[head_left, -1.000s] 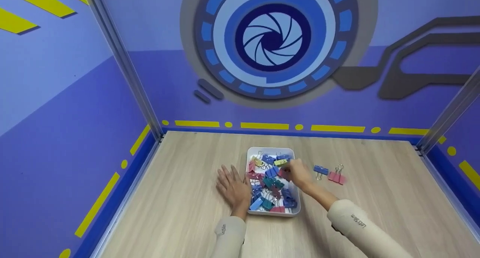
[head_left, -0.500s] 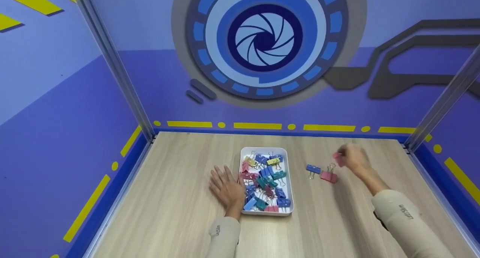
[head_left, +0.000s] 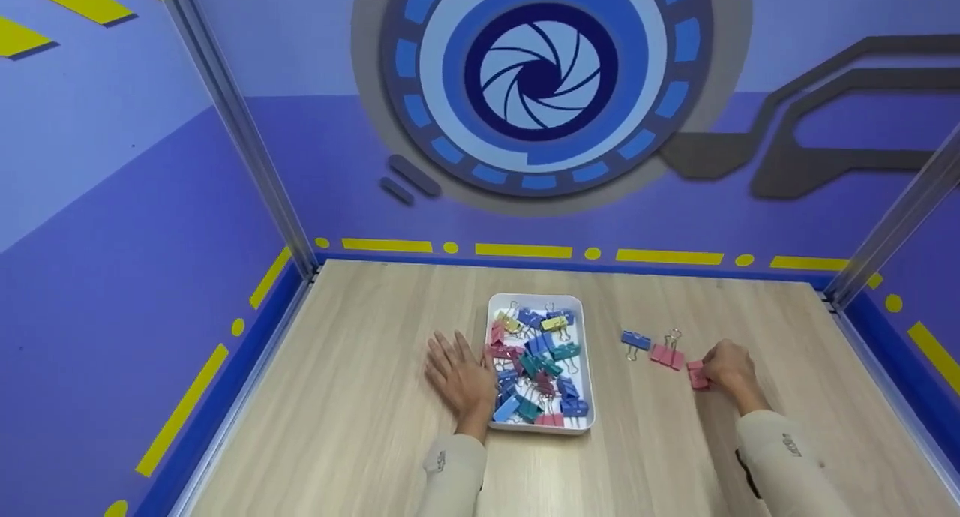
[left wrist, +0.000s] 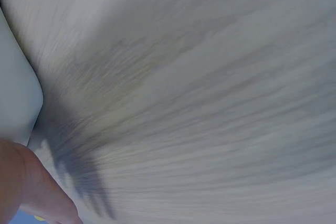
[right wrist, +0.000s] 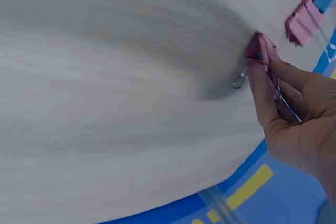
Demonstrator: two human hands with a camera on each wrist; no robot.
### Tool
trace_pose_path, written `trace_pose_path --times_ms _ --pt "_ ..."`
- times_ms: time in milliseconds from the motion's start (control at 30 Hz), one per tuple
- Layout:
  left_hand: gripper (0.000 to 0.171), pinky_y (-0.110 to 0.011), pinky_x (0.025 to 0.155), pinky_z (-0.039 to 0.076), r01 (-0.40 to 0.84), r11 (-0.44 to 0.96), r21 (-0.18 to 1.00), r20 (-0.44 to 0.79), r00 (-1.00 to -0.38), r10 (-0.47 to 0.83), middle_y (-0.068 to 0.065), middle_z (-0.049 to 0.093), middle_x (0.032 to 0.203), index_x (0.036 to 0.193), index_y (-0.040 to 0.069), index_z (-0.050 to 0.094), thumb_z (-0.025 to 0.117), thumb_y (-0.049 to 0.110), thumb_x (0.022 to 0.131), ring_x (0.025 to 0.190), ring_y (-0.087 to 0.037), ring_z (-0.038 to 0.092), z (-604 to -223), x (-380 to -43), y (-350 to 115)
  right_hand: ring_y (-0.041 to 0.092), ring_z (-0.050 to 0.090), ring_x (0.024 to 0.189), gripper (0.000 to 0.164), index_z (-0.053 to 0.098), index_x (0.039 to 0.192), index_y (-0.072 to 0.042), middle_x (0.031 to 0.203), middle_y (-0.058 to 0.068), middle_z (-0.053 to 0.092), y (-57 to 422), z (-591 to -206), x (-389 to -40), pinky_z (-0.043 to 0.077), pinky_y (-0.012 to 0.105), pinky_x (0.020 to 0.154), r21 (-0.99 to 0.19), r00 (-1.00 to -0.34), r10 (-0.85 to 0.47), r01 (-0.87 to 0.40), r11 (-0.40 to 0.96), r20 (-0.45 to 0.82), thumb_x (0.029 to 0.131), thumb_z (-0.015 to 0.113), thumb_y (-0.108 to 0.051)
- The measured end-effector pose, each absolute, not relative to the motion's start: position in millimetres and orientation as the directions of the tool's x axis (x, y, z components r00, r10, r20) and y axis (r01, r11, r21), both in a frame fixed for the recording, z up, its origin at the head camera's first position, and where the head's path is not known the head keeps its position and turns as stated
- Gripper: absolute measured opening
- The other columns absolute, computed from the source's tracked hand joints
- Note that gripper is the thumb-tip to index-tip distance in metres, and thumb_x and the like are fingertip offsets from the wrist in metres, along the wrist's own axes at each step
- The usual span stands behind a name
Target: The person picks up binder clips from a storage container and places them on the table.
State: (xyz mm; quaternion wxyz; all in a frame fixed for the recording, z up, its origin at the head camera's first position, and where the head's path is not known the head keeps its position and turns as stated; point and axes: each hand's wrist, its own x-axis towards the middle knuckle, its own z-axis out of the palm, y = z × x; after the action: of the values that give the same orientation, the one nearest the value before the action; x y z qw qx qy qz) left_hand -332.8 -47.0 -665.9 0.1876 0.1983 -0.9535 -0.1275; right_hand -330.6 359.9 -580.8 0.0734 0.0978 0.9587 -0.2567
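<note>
My right hand (head_left: 732, 368) pinches a pink binder clip (head_left: 697, 375) low over the tabletop, right of the tray. In the right wrist view that binder clip (right wrist: 261, 51) sits between thumb and fingers, its wire handles showing. Just left of it lie another pink binder clip (head_left: 667, 356) and a blue binder clip (head_left: 635, 341), roughly in a row. My left hand (head_left: 463, 378) lies with fingers straight along the left side of a white tray (head_left: 589, 382). Inside the tray are several binder clips in blue, green, yellow, pink and dark red. The left wrist view catches only part of the hand (left wrist: 39, 187) and the tray's corner (left wrist: 21, 93).
The wooden tabletop (head_left: 360, 397) is bounded by a blue printed back wall (head_left: 420, 224) and side walls. Metal posts (head_left: 259, 142) stand at the back corners.
My right hand took a pink binder clip from the tray, carried it right, and lowered it beside the other pink one. The left hand has stayed at the tray.
</note>
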Motion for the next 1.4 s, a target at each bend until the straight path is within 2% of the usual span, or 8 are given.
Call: trace_pose_path --times_ms 367,533,633,800,933,1067,1233,1400 --pt "0.069 -0.058 0.124 0.028 -0.332 0.894 0.302 0.293 -0.860 -0.418 -0.018 0.031 0.167 0.154 0.015 0.047 0.051 0.057 0.099 0.155 -0.038 0.029 -669.2 -326.1 -36.3 0.038 0.068 0.086 0.030 0.062 0.111 0.023 0.108 0.039 0.067 336.9 -592.2 -347.3 0.060 0.050 0.078 -0.480 -0.967 0.187 0.248 0.841 -0.172 0.090 0.066 0.003" --pt "0.069 -0.058 0.123 0.028 -0.324 0.894 0.310 0.300 -0.859 -0.415 -0.018 0.031 0.167 0.153 0.014 0.047 0.050 0.057 0.100 0.155 -0.038 0.029 -667.5 -327.4 -36.4 0.045 0.067 0.098 0.038 0.055 0.120 0.026 0.117 0.043 0.062 333.2 -590.0 -353.5 0.057 0.056 0.088 -0.493 -0.969 0.151 0.231 0.839 -0.197 0.094 0.062 -0.001" --pt "0.069 -0.058 0.124 0.028 -0.322 0.891 0.320 0.308 -0.854 -0.420 -0.018 0.031 0.167 0.153 0.014 0.048 0.052 0.057 0.100 0.155 -0.038 0.029 -666.1 -329.1 -38.8 0.038 0.065 0.088 0.034 0.057 0.115 0.024 0.105 0.039 0.065 326.2 -582.2 -359.2 0.058 0.049 0.079 -0.480 -0.971 0.113 0.204 0.853 -0.211 0.092 0.064 0.000" --pt "0.068 -0.058 0.123 0.028 -0.324 0.885 0.334 0.310 -0.849 -0.428 -0.019 0.033 0.165 0.152 0.013 0.049 0.053 0.055 0.099 0.155 -0.039 0.029 -664.3 -330.4 -44.4 0.025 0.058 0.070 0.016 0.061 0.099 0.014 0.080 0.020 0.061 302.5 -557.6 -371.7 0.048 0.037 0.063 -0.391 -0.987 0.007 0.069 0.918 -0.159 0.089 0.065 0.002" --pt "0.067 -0.059 0.123 0.028 -0.324 0.880 0.347 0.303 -0.849 -0.433 -0.020 0.033 0.165 0.152 0.013 0.050 0.053 0.054 0.100 0.155 -0.040 0.028 -663.2 -330.3 -46.8 0.039 0.069 0.086 0.029 0.060 0.111 0.018 0.100 0.033 0.067 271.3 -541.0 -380.4 0.058 0.052 0.080 -0.345 -0.995 -0.098 -0.082 0.935 -0.030 0.092 0.068 -0.002" --pt "0.067 -0.060 0.123 0.028 -0.328 0.878 0.349 0.301 -0.848 -0.436 -0.021 0.032 0.166 0.152 0.012 0.049 0.053 0.054 0.100 0.155 -0.040 0.028 -663.0 -331.2 -46.6 0.052 0.063 0.114 0.039 0.060 0.124 0.017 0.124 0.038 0.063 232.8 -535.8 -382.3 0.054 0.060 0.097 -0.382 -0.978 -0.204 -0.203 0.902 0.040 0.093 0.068 -0.005" --pt "0.068 -0.059 0.123 0.028 -0.335 0.886 0.322 0.297 -0.852 -0.430 -0.020 0.031 0.166 0.153 0.012 0.048 0.050 0.055 0.101 0.155 -0.039 0.028 -664.1 -332.3 -45.3 0.048 0.062 0.123 0.038 0.064 0.128 0.008 0.131 0.031 0.064 189.1 -546.0 -372.5 0.052 0.057 0.103 -0.420 -0.889 -0.458 -0.408 0.811 -0.021 0.093 0.069 -0.005" --pt "0.068 -0.058 0.124 0.027 -0.343 0.889 0.303 0.301 -0.851 -0.430 -0.019 0.031 0.167 0.154 0.013 0.047 0.048 0.056 0.101 0.156 -0.038 0.027 -665.9 -333.2 -46.0 0.041 0.070 0.108 0.028 0.067 0.121 0.008 0.116 0.026 0.072 160.8 -565.5 -359.5 0.058 0.052 0.093 -0.393 -0.754 -0.657 -0.597 0.699 -0.022 0.094 0.067 -0.002"
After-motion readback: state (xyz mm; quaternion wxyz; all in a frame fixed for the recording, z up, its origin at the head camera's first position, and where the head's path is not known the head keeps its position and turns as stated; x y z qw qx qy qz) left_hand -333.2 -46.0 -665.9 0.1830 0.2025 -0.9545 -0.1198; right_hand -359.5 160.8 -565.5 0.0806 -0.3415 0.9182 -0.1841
